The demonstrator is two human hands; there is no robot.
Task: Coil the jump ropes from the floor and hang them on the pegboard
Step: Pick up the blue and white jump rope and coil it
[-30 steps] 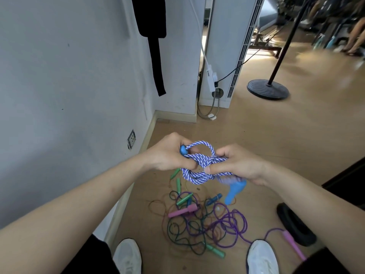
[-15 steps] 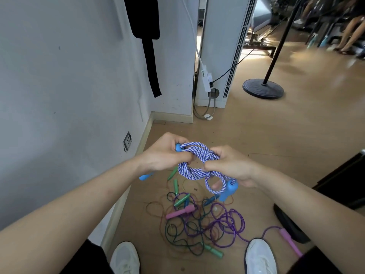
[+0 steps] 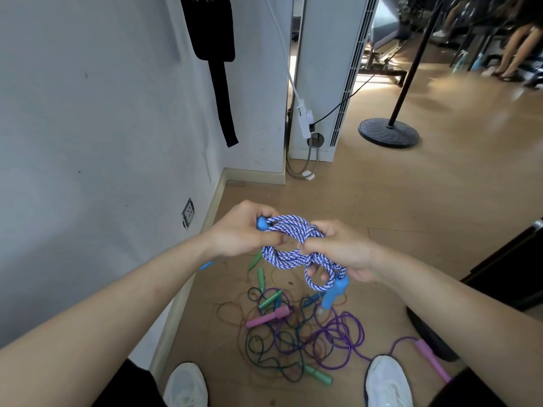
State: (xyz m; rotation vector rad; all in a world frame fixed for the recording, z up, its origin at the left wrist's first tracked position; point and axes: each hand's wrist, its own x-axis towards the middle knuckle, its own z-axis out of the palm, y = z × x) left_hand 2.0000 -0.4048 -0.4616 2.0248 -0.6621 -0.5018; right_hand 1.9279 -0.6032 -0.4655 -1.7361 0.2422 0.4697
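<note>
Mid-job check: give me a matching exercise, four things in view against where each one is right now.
Things
1. braided blue-and-white jump rope
2. purple jump rope
3. black strap
4. rightmost pink handle

Places
A. hangs against the wall
B. lies beside the right shoe
C. gripped by the left hand and the right hand
D. lies in loose loops on the floor

Pairs: 1-C, 2-D, 3-A, 4-B
</note>
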